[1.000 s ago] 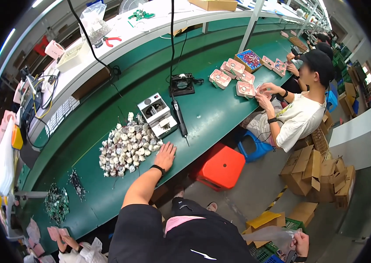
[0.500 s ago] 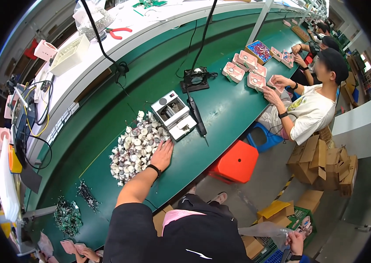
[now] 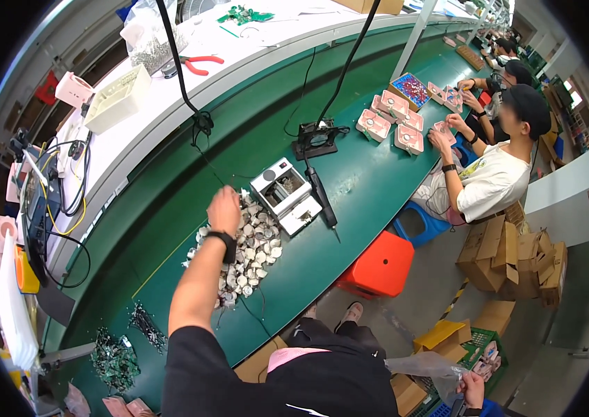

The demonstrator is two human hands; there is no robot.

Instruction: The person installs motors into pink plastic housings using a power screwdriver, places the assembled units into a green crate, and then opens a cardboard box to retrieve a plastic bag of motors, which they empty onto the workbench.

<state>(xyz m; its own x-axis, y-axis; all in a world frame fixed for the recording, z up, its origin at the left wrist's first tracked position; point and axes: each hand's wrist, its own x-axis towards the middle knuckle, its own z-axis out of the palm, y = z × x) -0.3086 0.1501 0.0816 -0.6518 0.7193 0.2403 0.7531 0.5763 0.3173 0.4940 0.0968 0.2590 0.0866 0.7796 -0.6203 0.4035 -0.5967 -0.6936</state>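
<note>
My left hand [image 3: 225,210] is at the far edge of a pile of small white round parts [image 3: 249,247], several with grey faces and thin wires. Its back faces up and its fingers bend down out of sight, so I cannot make out whether it grips any part. A black band circles that wrist. Low on the right, away from the table, my right hand [image 3: 472,390] is closed on a clear plastic bag [image 3: 423,366], which hangs out toward my body. Right beside the pile stands a white-and-silver screw feeder [image 3: 285,194], with a black electric screwdriver [image 3: 321,198] next to it.
A black stand [image 3: 317,141] sits farther back. Pink housings [image 3: 392,111] lie before a seated co-worker [image 3: 503,167]. Green circuit boards [image 3: 114,361] are heaped at the near left. A red stool [image 3: 378,264] and crates [image 3: 479,340] stand on the floor.
My left hand has gone from the pile's near right side to its far edge. The pile has shifted right and toward me. My right hand still holds the bag.
</note>
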